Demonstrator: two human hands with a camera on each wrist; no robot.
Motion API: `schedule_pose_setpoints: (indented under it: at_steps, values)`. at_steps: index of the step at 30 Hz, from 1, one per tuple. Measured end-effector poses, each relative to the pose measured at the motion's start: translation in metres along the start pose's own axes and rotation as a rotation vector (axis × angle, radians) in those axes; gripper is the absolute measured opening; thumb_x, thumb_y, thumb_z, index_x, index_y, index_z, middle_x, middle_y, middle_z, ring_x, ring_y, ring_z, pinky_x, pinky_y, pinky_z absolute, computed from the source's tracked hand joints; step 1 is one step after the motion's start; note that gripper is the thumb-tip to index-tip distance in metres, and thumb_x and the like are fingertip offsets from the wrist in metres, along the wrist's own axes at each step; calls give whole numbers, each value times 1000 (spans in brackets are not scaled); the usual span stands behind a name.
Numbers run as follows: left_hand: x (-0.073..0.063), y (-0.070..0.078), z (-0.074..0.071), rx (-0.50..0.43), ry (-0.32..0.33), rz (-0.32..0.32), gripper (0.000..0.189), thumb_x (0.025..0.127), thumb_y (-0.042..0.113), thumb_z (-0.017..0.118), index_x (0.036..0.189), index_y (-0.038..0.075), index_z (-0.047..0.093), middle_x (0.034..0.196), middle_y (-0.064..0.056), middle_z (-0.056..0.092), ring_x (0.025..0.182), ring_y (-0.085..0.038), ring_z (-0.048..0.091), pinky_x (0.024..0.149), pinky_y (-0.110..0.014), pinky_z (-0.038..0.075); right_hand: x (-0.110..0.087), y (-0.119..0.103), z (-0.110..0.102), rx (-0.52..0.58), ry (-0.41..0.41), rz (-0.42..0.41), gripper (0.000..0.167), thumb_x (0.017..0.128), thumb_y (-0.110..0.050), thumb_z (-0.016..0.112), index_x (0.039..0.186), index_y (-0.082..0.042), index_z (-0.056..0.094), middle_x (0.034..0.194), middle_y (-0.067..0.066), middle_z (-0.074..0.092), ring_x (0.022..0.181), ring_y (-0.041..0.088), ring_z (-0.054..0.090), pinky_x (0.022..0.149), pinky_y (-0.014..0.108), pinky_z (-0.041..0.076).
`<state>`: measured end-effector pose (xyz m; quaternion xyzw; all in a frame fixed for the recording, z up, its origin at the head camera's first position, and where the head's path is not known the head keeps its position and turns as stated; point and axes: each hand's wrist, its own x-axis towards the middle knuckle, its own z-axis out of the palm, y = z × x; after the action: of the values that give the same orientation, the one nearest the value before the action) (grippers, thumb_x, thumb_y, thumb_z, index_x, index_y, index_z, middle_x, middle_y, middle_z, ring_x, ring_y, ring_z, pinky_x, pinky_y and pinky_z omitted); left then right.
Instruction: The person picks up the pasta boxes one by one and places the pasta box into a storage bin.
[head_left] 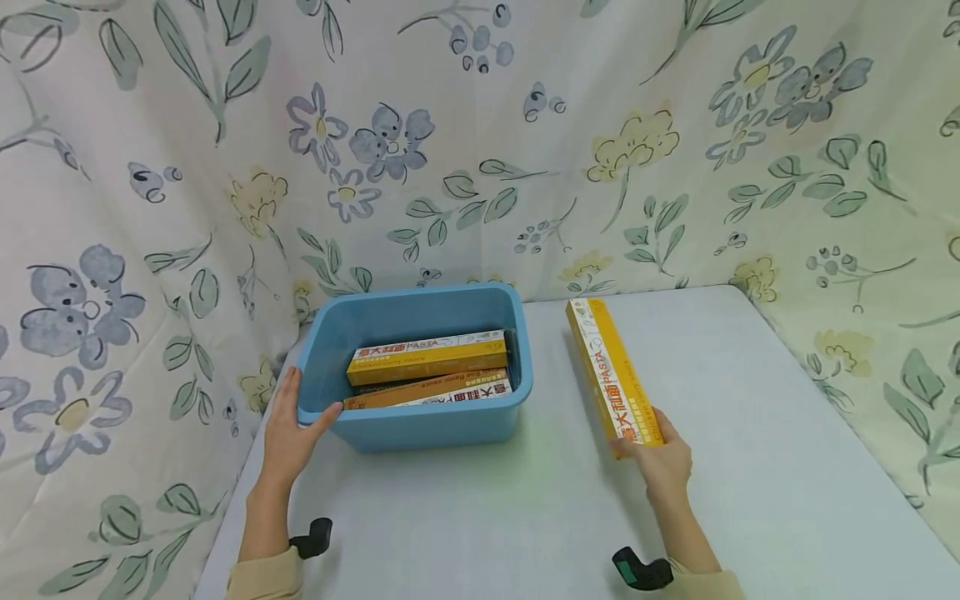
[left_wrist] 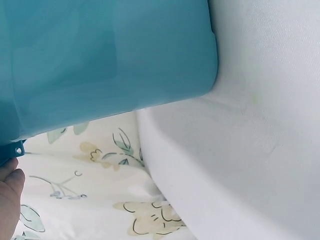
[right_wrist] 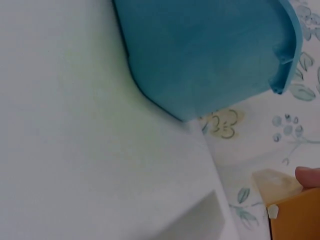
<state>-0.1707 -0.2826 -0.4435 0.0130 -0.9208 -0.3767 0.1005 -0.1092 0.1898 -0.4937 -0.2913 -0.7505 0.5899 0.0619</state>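
Observation:
A blue plastic bin point(head_left: 435, 429) stands on the table with several pasta boxes point(head_left: 431, 354) inside. At its front left corner is my left hand point(head_left: 288, 433), fingers fairly straight along the left side and thumb reaching to the front rim. The left wrist view shows its fingers point(left_wrist: 11, 182) against the bin's rim. To the right of the bin, my right hand point(head_left: 667, 458) grips the near end of a yellow and white pasta box point(head_left: 611, 371). The box points away from me, apart from the bin. Only its orange side point(right_wrist: 297, 217) and a fingertip show in the right wrist view.
A white tabletop point(head_left: 480, 525) lies under everything. Floral curtain point(head_left: 465, 167) hangs behind the table and along both sides, close to the bin's back and left.

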Motion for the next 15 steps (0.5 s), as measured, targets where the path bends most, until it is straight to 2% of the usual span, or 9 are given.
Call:
schedule_pose_setpoints:
  at_steps: [6,15]
  values:
    - [0,2,-1,1,-3,-10,92,89,37,66,156,5,12,161,-19,10,144,-46,12,105,-72,17,-2,-8,-6,12,8,-46,92,72,-5,78,151,0,30,148,28,37,125,40,39,100,52,32]
    - [-1,3,-2,6,-9,-12,93,89,37,67,156,6,11,161,-19,10,144,-46,13,106,-71,18,-9,-20,-11,62,15,-93,89,72,1,79,149,0,35,146,24,42,118,31,43,87,33,38]
